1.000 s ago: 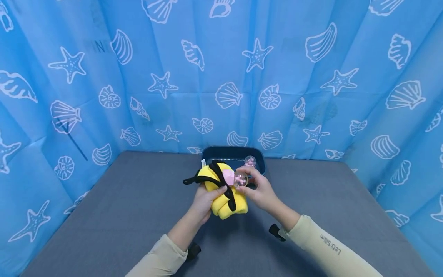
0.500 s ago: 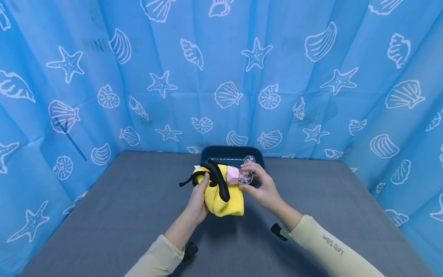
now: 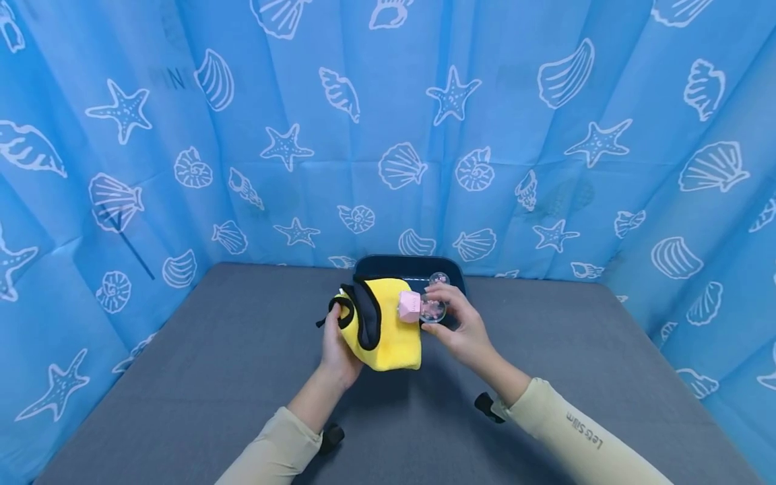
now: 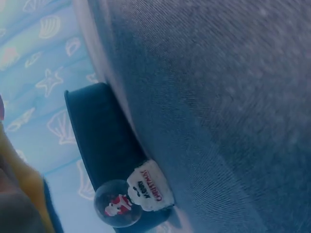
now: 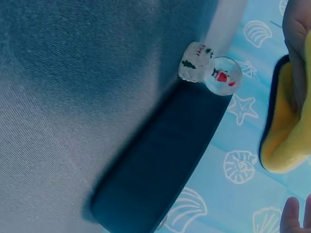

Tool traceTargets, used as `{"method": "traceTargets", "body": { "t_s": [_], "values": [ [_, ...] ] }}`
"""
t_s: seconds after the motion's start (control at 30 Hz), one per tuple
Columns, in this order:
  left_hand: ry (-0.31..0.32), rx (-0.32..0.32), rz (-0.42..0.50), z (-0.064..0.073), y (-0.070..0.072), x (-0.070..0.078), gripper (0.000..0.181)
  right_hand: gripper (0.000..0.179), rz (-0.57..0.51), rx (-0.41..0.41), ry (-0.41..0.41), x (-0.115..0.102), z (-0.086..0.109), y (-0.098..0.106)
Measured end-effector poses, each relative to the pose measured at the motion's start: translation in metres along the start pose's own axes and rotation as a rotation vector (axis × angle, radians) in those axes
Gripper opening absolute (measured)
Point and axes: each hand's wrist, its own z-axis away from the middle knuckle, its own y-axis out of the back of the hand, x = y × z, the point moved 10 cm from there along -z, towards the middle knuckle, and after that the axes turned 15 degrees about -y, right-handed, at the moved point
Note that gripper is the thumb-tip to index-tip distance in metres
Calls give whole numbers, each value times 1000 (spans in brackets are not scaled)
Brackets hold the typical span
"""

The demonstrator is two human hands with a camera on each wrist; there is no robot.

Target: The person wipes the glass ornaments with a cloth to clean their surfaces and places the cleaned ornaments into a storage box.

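Observation:
In the head view my left hand [image 3: 341, 353] grips a folded yellow cloth [image 3: 397, 340] with black edging, thumb on top. My right hand [image 3: 462, 330] holds a snow globe [image 3: 409, 307] by its clear ball, its faceted pink base pointing left against the cloth. Pink bits show inside the ball. In the wrist views another snow globe [image 4: 150, 187], with a white "Merry Christmas" base and a red-and-white figure, stands in front of the dark blue bin [image 5: 160, 150]; the cloth and hands hide it from the head camera. Right-hand fingertips [image 5: 290, 216] enter the right wrist view at the corner.
Behind the hands, the dark blue bin [image 3: 406, 264] stands at the back of the grey table [image 3: 254, 377]. One more clear ball with pink inside [image 3: 439, 279] shows at its right end. A blue seashell curtain [image 3: 364, 135] hangs behind and at both sides.
My left hand has shifted slightly left and turned the cloth, so a dark black-edged patch now faces up. The pink-based snow globe has moved a little right with my right hand.

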Motion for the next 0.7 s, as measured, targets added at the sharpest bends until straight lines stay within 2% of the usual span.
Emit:
{"method": "traceTargets", "body": {
  "t_s": [0.1,0.23,0.4,0.5,0.57,0.7],
  "values": [
    [-33,-34,69,0,-4,2,41,44,15,7,24,-1,1,-1],
    [-97,-103,102,-2,-11,4,36,46,56,7,137,-12,2,-4],
    [-152,-189,-95,-5,-18,2,26,49,107,8,315,-27,8,-11],
    [-111,-228,-201,-4,-22,-6,20,50,92,13,361,-31,11,-12],
    [-62,-245,-228,-4,-24,-12,17,51,74,4,373,-32,12,-12],
    [21,-211,-231,-1,-23,-20,26,51,33,-44,383,-32,12,-17]
  ]
}}
